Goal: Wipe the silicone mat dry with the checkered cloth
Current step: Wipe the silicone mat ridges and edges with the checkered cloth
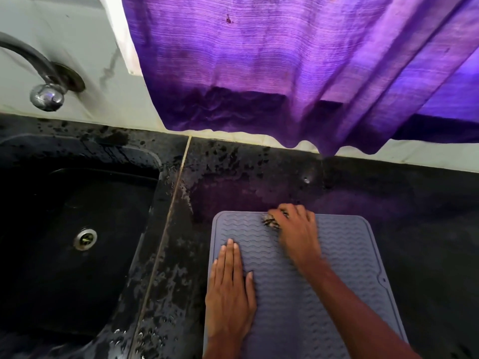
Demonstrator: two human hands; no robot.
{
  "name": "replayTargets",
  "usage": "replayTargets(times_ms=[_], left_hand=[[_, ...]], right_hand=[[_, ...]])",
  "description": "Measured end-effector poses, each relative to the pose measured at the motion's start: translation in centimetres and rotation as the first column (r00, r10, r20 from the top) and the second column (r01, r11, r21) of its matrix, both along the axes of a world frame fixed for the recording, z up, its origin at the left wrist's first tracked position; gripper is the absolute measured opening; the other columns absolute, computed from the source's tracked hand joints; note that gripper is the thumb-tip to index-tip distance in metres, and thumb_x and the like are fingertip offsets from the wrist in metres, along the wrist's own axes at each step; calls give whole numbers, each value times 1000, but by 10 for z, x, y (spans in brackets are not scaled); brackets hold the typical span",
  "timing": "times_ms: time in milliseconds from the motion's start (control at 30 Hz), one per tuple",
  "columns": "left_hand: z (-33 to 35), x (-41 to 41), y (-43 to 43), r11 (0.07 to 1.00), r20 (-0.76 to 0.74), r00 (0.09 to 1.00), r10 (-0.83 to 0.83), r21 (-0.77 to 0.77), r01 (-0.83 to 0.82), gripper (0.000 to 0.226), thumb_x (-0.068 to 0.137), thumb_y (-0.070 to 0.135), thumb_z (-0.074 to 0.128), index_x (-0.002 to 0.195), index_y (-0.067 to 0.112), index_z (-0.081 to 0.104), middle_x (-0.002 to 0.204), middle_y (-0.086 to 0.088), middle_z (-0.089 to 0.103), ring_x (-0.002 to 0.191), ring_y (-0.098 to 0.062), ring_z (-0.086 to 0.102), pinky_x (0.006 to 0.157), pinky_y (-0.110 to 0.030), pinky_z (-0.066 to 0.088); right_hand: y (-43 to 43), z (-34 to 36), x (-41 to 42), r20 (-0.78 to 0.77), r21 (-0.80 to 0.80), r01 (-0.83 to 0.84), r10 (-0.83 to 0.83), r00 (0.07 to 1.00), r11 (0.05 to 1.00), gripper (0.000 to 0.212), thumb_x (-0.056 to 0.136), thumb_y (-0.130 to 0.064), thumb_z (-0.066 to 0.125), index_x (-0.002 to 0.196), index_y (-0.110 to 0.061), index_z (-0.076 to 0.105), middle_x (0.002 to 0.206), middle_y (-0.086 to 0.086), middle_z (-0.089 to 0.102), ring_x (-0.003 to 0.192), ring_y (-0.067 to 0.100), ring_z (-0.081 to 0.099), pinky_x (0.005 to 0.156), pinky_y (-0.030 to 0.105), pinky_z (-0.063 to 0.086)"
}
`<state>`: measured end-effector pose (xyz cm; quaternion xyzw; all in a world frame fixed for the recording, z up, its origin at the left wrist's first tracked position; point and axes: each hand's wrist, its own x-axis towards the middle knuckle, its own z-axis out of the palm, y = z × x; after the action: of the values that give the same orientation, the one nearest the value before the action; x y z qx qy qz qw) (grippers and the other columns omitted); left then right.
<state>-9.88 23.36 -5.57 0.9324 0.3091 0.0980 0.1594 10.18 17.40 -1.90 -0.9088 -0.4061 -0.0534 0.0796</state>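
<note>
A grey-blue silicone mat (344, 255) with wavy ridges lies flat on the black counter, right of the sink. My left hand (230, 288) presses flat on the mat's left side, fingers straight and together. My right hand (298, 229) is at the mat's far edge, fingers curled round a bunched checkered cloth (270, 222). Only a small crumpled part of the cloth shows under the fingers, touching the mat.
A black sink (77, 229) with a metal drain (85, 239) sits to the left, a tap (46, 95) above it. The counter (176, 268) between sink and mat is wet with droplets. A purple curtain (285, 60) hangs over the counter's far edge.
</note>
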Motion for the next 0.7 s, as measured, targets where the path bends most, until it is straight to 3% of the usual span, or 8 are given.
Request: replayTargets(times_ms=[267,400,467,533,600,700], left_hand=[[-4,2,0,1000,27,1000,11,12,-11,64,102,38,37,155,3,36,164,-10,34,151,-21,31,125,-33,16],[-5,-1,2,1000,63,998,-16,24,14,65,99,37,38,153,0,40,163,-12,34,150,-25,34,125,-34,17],[2,8,-1,998,149,988,-45,48,38,62,97,32,41,149,-2,47,160,-15,39,149,-30,35,124,-41,20],[13,41,-5,984,244,953,-178,69,166,55,97,22,45,147,1,50,158,-14,43,149,-32,35,123,-47,24],[24,95,-13,925,310,876,-370,30,379,53,95,8,51,148,1,50,158,-12,45,149,-28,37,121,-46,30],[30,183,-37,806,239,788,-567,-39,591,51,97,8,44,147,-1,49,154,-15,49,146,-29,42,118,-45,39]], right_hand=[[-126,1,86,76,-27,246,-243,967,969,39,68,-23,51,104,-26,66,106,2,59,91,31,49,74,40,37],[-177,11,114,-55,-22,383,-383,922,924,39,72,0,67,106,-18,67,107,9,61,93,38,50,74,44,43],[-195,13,126,-142,16,372,-366,919,928,36,75,3,68,106,-15,68,107,10,64,94,39,54,77,42,43],[-200,14,134,-208,55,285,-268,941,957,28,80,0,68,104,-15,69,104,8,68,94,36,59,81,37,40],[-193,18,135,-240,49,229,-211,948,972,29,81,-4,67,104,-20,69,102,5,68,92,34,60,82,39,46],[-173,23,127,-184,-23,162,-164,969,986,35,73,-3,66,103,-22,69,100,3,64,88,34,56,73,45,51]])
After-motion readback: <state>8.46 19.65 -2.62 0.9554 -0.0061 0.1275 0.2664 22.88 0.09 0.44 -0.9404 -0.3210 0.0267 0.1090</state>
